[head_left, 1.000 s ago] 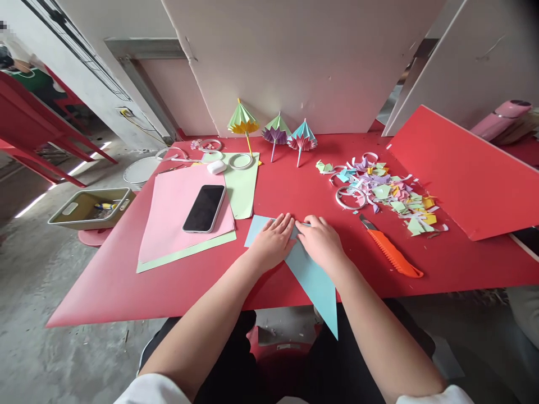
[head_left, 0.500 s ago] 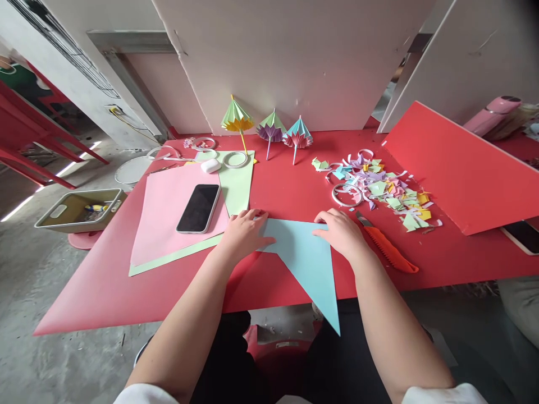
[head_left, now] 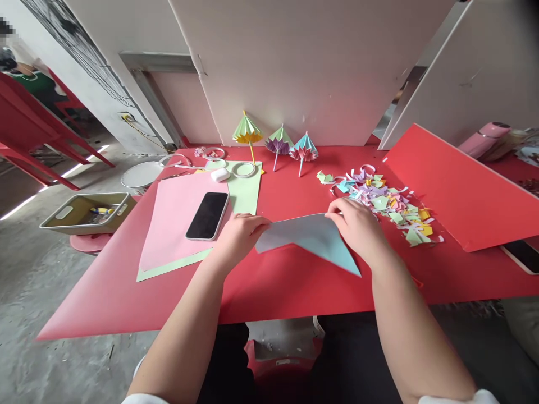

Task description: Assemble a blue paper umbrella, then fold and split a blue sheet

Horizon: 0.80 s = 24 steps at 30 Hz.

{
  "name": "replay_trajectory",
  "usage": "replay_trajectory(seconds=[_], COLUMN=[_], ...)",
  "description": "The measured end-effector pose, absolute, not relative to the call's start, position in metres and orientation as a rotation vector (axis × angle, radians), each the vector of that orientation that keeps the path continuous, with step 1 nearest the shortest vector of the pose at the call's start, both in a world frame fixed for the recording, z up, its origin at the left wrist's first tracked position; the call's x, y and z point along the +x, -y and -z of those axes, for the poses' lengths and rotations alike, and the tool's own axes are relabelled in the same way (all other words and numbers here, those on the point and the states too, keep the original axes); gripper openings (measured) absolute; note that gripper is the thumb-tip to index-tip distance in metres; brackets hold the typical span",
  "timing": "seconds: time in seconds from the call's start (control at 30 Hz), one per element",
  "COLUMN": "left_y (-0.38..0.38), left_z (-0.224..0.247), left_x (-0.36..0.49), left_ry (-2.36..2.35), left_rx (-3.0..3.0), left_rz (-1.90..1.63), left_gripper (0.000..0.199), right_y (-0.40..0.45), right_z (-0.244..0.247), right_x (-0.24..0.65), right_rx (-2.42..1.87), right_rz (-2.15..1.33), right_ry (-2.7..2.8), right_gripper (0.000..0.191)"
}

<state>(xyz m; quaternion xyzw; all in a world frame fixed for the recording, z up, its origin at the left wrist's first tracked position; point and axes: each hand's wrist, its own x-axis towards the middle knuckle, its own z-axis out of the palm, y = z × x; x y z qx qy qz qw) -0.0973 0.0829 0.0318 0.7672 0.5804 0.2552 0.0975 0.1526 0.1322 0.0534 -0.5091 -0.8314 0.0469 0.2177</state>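
Note:
A folded sheet of light blue paper (head_left: 309,235) is held up by its top edge, tilted above the red table (head_left: 278,286). My left hand (head_left: 238,235) pinches its left corner between thumb and fingers. At the other end of that edge, my right hand (head_left: 353,224) grips the right corner. A pointed flap of the paper hangs toward the lower right. Left of my left hand, a phone (head_left: 208,216) lies on pink paper (head_left: 172,224), with green paper (head_left: 244,193) under it. My right hand and forearm hide most of the orange cutter.
Small paper umbrellas (head_left: 278,147) stand against the wall at the back. Colourful paper scraps (head_left: 389,202) lie to the right, by a leaning red board (head_left: 458,191). White tape rolls (head_left: 243,170) rest at the back left. A basket (head_left: 86,216) stands left of the table.
Both hands have lifted the blue paper's top edge, and its pointed flap has swung up from the table's front edge. My right hand has moved right. The view has shifted slightly.

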Motion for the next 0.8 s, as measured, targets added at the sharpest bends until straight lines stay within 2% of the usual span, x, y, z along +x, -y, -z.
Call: replay_trajectory(seconds=[0.07, 0.23, 0.3, 0.47, 0.8], left_y=[-0.079, -0.067, -0.062, -0.053, -0.047], left_z=[-0.039, -0.05, -0.052, -0.06, -0.064], left_x=[-0.096, -0.087, -0.084, -0.076, -0.075], left_ry=[-1.779, -1.747, -1.781, -1.783, -1.76], left_rx=[2.363, 2.499, 2.54, 2.582, 2.612], left_rz=[-0.863, -0.989, -0.972, -0.855, -0.865], left_gripper=[0.025, 0.027, 0.027, 0.033, 0.027], right_y=[-0.125, -0.107, -0.102, -0.091, -0.094], right_z=[-0.072, -0.082, -0.077, -0.069, -0.075], right_x=[0.148, 0.133, 0.124, 0.094, 0.108], right_rx=[-1.212, -0.982, -0.95, -0.721, -0.878], right_rz=[0.052, 0.167, 0.236, 0.214, 0.206], right_ry=[2.3, 2.184, 2.083, 2.219, 2.292], right_gripper=[0.011, 0.009, 0.007, 0.019, 0.016])
